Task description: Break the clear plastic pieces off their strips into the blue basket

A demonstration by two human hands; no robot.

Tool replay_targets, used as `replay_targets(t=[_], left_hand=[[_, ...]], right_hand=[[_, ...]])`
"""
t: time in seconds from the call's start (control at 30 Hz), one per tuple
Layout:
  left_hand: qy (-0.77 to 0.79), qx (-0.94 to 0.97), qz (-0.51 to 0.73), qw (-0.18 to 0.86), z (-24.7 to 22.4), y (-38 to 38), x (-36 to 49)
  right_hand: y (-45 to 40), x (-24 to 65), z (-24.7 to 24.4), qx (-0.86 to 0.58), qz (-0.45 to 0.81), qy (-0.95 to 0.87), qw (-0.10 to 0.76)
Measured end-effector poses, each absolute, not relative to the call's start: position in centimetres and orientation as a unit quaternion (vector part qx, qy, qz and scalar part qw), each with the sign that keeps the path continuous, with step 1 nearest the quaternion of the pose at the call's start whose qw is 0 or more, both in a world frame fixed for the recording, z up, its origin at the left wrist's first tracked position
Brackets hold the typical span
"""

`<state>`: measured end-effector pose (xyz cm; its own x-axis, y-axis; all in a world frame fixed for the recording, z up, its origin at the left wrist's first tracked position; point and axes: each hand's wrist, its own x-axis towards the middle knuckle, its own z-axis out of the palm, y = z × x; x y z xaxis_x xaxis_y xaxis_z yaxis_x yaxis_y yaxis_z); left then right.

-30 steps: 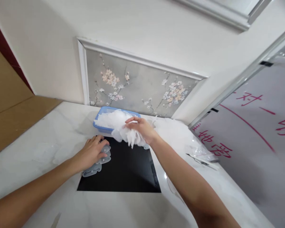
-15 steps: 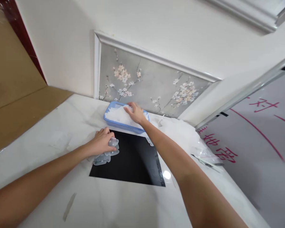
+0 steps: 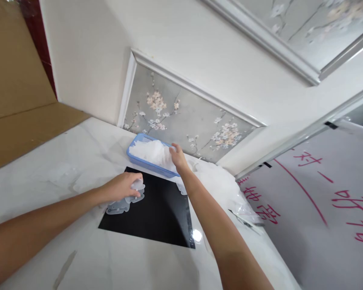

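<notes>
My left hand [image 3: 127,186] is curled round a few clear, wavy-edged plastic pieces [image 3: 118,207] at the left part of a black mat [image 3: 153,211]. Small round studs show on them. Behind the mat stands a blue plastic basket [image 3: 145,162] heaped with thin white sheets [image 3: 151,151]. At the basket's right end, my right hand [image 3: 179,158] has its fingers bent against the sheets and seems to grip their edge; the fingertips are partly hidden. Another clear piece [image 3: 182,188] lies at the mat's far right corner, beside my right forearm.
A heap of white sheets and clear film [image 3: 213,181] spreads right of the basket, with a thin dark-tipped tool [image 3: 243,220] near it. The flower-panelled wall [image 3: 187,117] closes off the back. Cardboard [image 3: 33,129] stands at left, a whiteboard [image 3: 314,209] at right.
My right hand has moved from over the sheets to the basket's right end, and the sheets now look bunched higher in the middle. My left hand stays on the clear pieces. The view has tilted.
</notes>
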<state>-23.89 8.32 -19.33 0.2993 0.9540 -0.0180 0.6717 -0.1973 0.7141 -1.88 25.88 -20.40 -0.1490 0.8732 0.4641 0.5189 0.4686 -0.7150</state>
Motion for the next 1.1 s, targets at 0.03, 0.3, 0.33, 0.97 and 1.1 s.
replay_targets(t=[0.03,0.3,0.33,0.97,1.1], left_hand=[[0.547,0.740,0.226,0.319,-19.3,8.3,-23.8],[0.540,0.719,0.263,0.349,-18.9,8.3,-23.7],[0.540,0.714,0.271,0.354,-18.9,8.4,-23.7],[0.498,0.431,0.404,0.634,-17.8,6.9,-21.2],[0.485,0.388,0.396,0.676,-18.0,6.8,-21.2]], right_hand=[[26.0,-1.8,-19.9,-0.485,0.201,-0.726,0.444],[24.5,4.8,-15.6,-0.566,0.174,-0.695,0.407],[24.0,5.6,-15.7,-0.578,0.176,-0.694,0.391],[20.8,3.5,-19.3,-0.559,0.104,-0.753,0.330],[17.5,4.3,-18.6,-0.554,0.076,-0.723,0.406]])
